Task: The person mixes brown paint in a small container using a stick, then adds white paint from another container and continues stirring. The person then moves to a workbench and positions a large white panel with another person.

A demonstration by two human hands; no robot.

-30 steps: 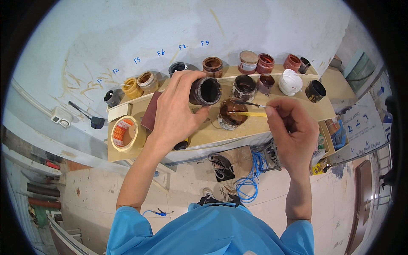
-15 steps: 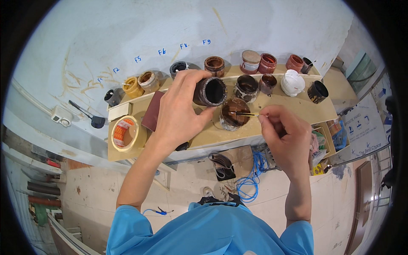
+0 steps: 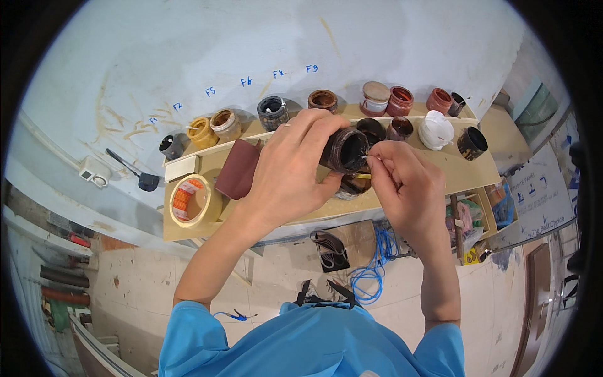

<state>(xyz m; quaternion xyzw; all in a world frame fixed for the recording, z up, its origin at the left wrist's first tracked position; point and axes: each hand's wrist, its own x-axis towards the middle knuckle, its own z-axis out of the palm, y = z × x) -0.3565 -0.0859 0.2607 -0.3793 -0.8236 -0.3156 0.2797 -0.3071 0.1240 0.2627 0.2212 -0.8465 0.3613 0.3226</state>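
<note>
My left hand [image 3: 298, 166] is wrapped round a dark-stained jar [image 3: 344, 157] and tilts its open mouth toward my right hand. Between the thumb and fingers of my right hand [image 3: 411, 188] is a thin stick, mostly hidden now; its end seems to be at the jar's mouth. Just below the held jar stands a stained pot of brown liquid [image 3: 349, 191], partly covered by it. Behind, another dark pot [image 3: 372, 129] and a small brown pot [image 3: 400, 128] show past my fingers.
Paint pots line the back ledge, among them a yellow one [image 3: 201, 132] and a red one [image 3: 400, 100]. A white cup [image 3: 436, 131] and black cup [image 3: 472, 143] stand right. Left lie a tape roll [image 3: 215, 204] and maroon sheet [image 3: 239, 169]. Blue hose [image 3: 369, 279] coils on the floor.
The held jar has shifted right and down, over the brown pot. My right hand has brought the stick up out of that pot to the held jar's mouth.
</note>
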